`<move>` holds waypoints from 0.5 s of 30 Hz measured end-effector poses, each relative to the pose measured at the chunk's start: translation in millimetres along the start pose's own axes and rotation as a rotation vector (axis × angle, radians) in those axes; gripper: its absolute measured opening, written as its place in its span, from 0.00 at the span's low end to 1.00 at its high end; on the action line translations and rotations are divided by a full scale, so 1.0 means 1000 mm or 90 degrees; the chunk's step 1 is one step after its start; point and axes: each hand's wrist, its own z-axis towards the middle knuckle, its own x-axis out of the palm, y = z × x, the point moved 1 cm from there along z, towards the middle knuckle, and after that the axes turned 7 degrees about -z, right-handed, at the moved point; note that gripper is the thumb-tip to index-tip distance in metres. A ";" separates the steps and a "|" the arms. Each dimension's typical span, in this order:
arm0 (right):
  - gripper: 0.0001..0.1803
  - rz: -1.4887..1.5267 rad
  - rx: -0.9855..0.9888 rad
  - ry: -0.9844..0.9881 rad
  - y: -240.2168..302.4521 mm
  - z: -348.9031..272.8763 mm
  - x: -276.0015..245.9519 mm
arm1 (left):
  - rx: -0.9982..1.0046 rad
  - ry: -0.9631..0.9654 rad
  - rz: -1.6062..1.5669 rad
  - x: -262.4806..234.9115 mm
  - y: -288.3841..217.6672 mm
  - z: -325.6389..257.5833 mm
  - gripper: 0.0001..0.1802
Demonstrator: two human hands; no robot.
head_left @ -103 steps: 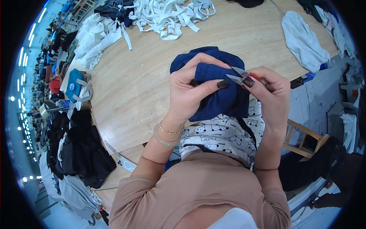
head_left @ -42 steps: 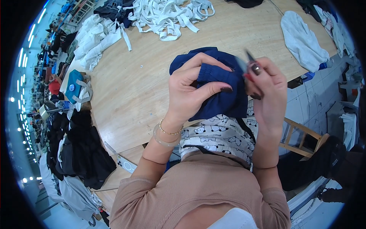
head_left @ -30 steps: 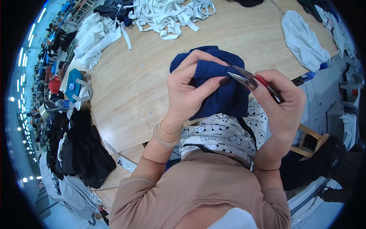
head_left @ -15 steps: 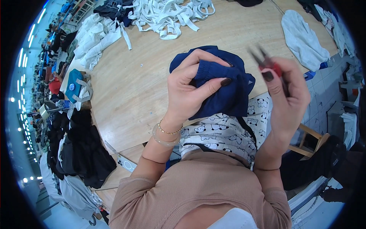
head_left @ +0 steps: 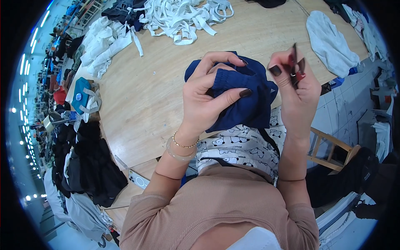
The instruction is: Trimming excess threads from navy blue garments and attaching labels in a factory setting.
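Observation:
My left hand is closed on a navy blue cloth piece with a gathered, elastic-looking edge, pinched between thumb and fingers above my lap. The cloth's full shape is bunched and partly hidden by the fingers. To the right of it, apart from the cloth, my right hand is wrapped round a pair of thread snips with red on the handles and dark blades. The blades point upward, slightly blurred.
A wooden table spreads ahead. On its far side lie tangled white strips and white cloth; a pale grey cloth lies far right. Dark garments and a phone are at left. A wooden stool stands right.
My right hand has moved left, nearer the cloth, and the snips have turned from pointing up-left to pointing upward. My left index finger has lifted slightly off the cloth; that hand otherwise stays put.

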 end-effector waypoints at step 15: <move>0.07 0.096 -0.004 0.110 -0.008 0.003 -0.002 | 0.001 -0.002 0.005 -0.003 0.001 -0.001 0.09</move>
